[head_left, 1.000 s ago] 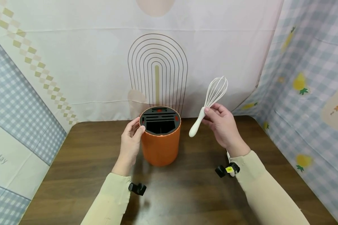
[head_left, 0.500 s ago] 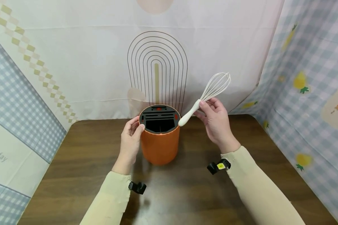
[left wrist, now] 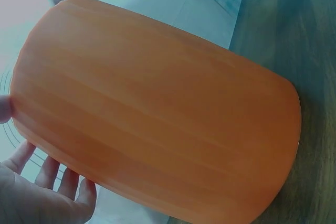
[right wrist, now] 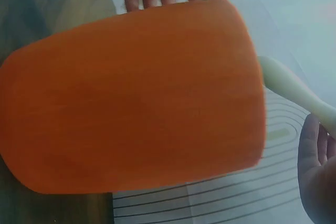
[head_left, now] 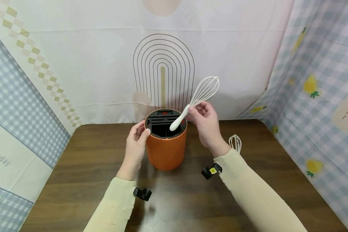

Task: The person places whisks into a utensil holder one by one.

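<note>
Currently, the right hand [head_left: 207, 125] pinches a tilted white balloon whisk [head_left: 186, 111], handle end down at the black slotted insert [head_left: 158, 120] of an orange cylindrical holder [head_left: 166, 153]; the left hand [head_left: 135, 143] grips that holder's rim above the brown wooden desk [head_left: 87, 161].

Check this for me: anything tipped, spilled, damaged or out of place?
Nothing stands out. The orange container stands upright on the table, gripped near its top by the left hand. The right hand holds a whisk, handle downward, at the opening. A second whisk is partly hidden behind the right sleeve.
</note>
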`<state>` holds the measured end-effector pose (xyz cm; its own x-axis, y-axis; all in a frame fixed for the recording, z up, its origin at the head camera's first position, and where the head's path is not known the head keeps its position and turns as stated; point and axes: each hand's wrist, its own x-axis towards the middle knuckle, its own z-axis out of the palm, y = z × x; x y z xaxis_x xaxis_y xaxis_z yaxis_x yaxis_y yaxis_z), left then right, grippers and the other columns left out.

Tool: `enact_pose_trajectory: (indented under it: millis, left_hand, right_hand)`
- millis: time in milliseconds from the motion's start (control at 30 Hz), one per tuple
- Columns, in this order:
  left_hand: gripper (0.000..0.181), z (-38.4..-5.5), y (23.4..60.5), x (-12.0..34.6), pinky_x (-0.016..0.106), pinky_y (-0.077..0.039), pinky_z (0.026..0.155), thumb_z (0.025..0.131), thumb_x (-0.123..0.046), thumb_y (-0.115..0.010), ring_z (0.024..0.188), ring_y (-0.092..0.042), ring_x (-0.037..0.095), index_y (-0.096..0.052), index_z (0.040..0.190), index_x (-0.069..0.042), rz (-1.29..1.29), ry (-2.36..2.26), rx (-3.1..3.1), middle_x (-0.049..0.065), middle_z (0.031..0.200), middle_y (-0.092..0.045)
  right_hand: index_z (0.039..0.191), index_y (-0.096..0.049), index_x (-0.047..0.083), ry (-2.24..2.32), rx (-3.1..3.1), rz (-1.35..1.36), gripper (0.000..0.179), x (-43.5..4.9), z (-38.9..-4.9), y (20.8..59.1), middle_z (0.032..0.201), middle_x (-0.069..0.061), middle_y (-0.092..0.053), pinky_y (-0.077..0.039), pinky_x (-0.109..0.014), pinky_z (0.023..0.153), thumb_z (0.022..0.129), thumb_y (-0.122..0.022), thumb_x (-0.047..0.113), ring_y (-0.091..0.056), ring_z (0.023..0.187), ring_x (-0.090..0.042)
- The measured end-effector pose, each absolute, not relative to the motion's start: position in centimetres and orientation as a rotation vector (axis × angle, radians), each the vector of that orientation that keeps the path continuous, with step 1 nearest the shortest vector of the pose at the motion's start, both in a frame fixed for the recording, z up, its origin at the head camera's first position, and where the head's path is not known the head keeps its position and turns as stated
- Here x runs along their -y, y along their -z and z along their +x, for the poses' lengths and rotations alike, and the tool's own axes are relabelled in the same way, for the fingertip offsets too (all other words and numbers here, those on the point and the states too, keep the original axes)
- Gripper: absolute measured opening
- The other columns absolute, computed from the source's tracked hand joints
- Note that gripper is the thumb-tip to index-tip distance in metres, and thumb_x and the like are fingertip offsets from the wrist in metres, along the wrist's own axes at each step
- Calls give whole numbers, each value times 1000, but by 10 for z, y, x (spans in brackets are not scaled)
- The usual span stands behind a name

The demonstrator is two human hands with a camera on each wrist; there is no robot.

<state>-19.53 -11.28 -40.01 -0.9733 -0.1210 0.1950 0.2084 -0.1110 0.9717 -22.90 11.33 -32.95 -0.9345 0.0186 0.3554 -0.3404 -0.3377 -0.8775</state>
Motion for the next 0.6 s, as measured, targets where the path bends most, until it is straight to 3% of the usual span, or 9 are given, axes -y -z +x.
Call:
enact_pose_trajectory:
  millis: [333,600]
  left_hand:
    - [41,-196,399,113,34,-39,103,98,-17,-58,121,-48,14,-49,138,-14,-91,2198,1917,3,132,-51]
    - [41,-196,399,112,35,-40,102,98,-15,-57,122,-48,17,-49,138,-14,-83,2194,1914,6,133,-51]
  right_hand:
    - [112,-48,-8,-2179,1847,565,28,-86,-229,336,101,-15,-60,-55,-36,78,90,-64,-3,-63,88,-24]
    - [117,-53,0,-1814,2142,670,34,-75,-225,343,101,-10,-63,-54,-27,77,89,-69,10,-63,92,-19]
